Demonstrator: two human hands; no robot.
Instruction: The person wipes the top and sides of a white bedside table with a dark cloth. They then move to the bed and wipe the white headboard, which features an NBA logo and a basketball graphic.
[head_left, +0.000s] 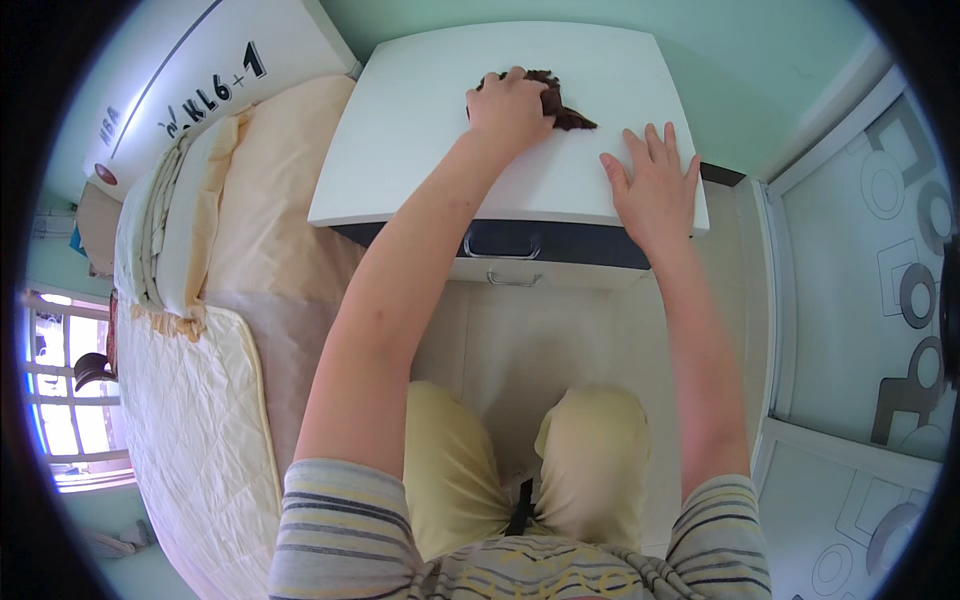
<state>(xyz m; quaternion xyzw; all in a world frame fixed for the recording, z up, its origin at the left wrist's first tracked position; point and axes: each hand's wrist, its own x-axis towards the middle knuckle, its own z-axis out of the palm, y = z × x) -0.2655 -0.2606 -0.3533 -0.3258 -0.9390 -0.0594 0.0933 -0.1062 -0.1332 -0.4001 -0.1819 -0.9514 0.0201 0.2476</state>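
My left hand (510, 111) presses a crumpled dark brown cloth (556, 103) against the white top of a bedside cabinet (420, 135). The fingers are bent over the cloth, and part of it is hidden beneath the palm. My right hand (654, 184) rests near the right front corner of the same top, fingers spread, holding nothing. Below the top's front edge is a dark drawer front with a metal handle (501, 247).
A bed with a cream quilted cover (195, 420) and a peach pillow (277, 187) adjoins the cabinet on the left. A printed headboard (225, 45) stands behind it. On the right are patterned wardrobe doors (847, 247). A lower pale drawer has its own handle (514, 280).
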